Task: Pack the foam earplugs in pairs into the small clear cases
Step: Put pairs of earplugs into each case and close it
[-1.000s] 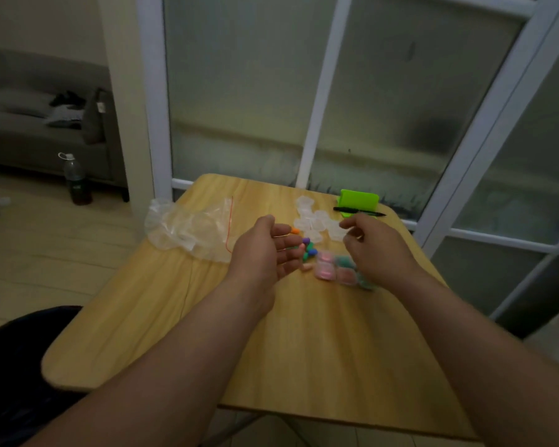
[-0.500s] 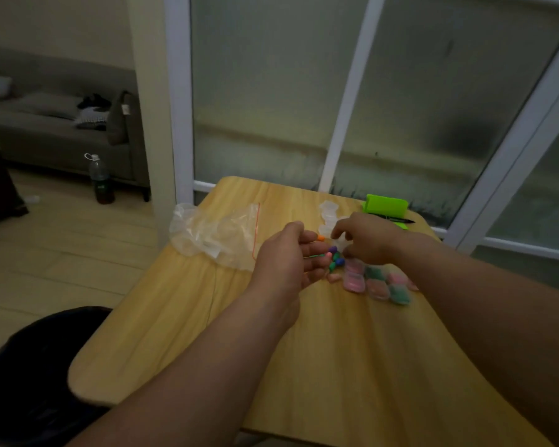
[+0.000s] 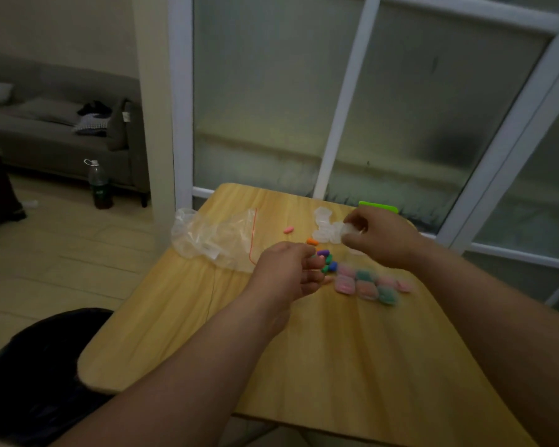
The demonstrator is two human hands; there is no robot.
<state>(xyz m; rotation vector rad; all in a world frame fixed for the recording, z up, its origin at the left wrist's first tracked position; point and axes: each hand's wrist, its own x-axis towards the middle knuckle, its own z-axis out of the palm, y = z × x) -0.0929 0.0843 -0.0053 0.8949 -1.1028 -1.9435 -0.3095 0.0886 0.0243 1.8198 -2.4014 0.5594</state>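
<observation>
Pinched between thumb and fingertips of the right hand (image 3: pixel 381 235) is one clear case (image 3: pixel 352 232), held just above the cluster of empty cases (image 3: pixel 325 225) at the far side of the table (image 3: pixel 336 366). That looks like a fresh case picked out for filling. The left hand (image 3: pixel 288 272) sits lower and nearer, fingers curled in towards the palm right beside the loose earplugs (image 3: pixel 327 258). Whether it has one clasped in there I cannot tell, because the fingers hide it. Orange, purple, green and blue plugs lie in a tight little heap between the two hands, an easy reach for either. One pink earplug (image 3: pixel 289 229) lies apart, over towards the crumpled plastic bag (image 3: pixel 217 237). Filled cases (image 3: pixel 365 282), pink and teal inside, are parked in a group on the near right, clear of the working spot, so a fair part of the job looks done, with empties and loose plugs still to go. A bright green object (image 3: pixel 378 208) peeks out behind the right hand. Against half a second ago, the right hand was down over the empties, knuckles covering them; now it has a case showing in its fingertips. The left hand has hardly shifted, still hovering by the heap.
</observation>
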